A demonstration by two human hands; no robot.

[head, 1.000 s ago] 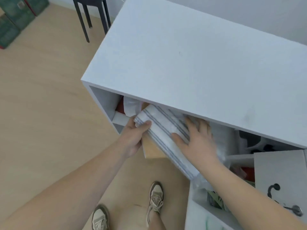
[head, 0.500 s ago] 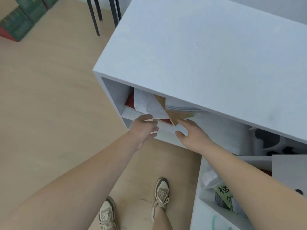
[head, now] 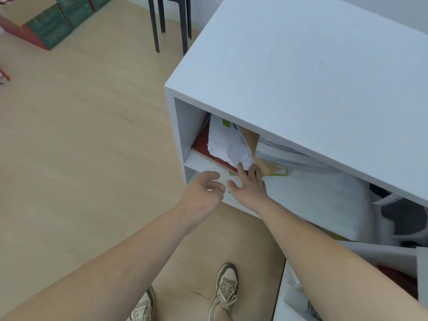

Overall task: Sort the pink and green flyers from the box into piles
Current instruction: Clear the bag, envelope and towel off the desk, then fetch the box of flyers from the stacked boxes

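A white cabinet stands in front of me with an open shelf stuffed with things. Inside lie a crumpled white paper with a green patch, a brown cardboard piece, a striped white cloth and a red board. My right hand reaches into the shelf, straight fingers touching the lower edge of the white paper. My left hand hovers at the shelf's front edge, fingers loosely curled, holding nothing. No pink flyer is visible.
White foam wrap fills the shelf's right part, with dark objects beyond. A black stool's legs stand behind the cabinet. Green and red boxes sit on the wooden floor at far left. My shoes are below.
The striped cloth has been pushed back into the shelf and let go. Both hands have drawn back to the shelf's front edge, and the view has shifted left.
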